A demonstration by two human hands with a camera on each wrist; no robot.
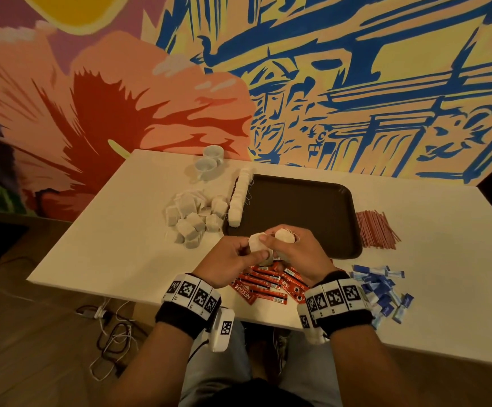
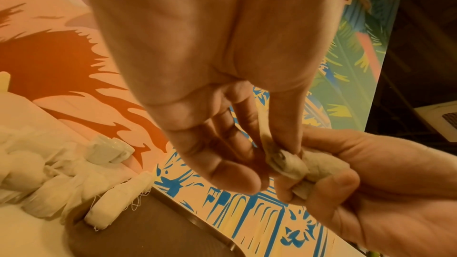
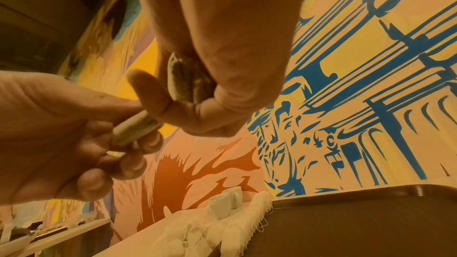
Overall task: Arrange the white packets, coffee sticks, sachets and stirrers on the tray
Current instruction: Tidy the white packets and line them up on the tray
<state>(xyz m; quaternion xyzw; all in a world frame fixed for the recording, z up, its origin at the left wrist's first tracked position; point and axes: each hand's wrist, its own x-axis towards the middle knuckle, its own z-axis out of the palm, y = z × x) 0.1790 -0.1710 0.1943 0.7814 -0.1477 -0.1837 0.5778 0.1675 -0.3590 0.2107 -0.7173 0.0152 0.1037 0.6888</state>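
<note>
The fingers (image 1: pixel 263 254) of the left hand (image 1: pixel 233 259) pinch one small, soft white paper packet (image 1: pixel 256 243), and those of the right hand (image 1: pixel 297 251) grip another (image 1: pixel 284 237) above the near edge of the dark brown plastic tray (image 1: pixel 297 207). I judge them light, limp, easily torn and trailing thin threads, best pinched across the flat faces. More lie in a row (image 1: pixel 238 198) along the tray's left edge and heaped (image 1: pixel 193 218) on the white desk (image 1: pixel 121 230).
</note>
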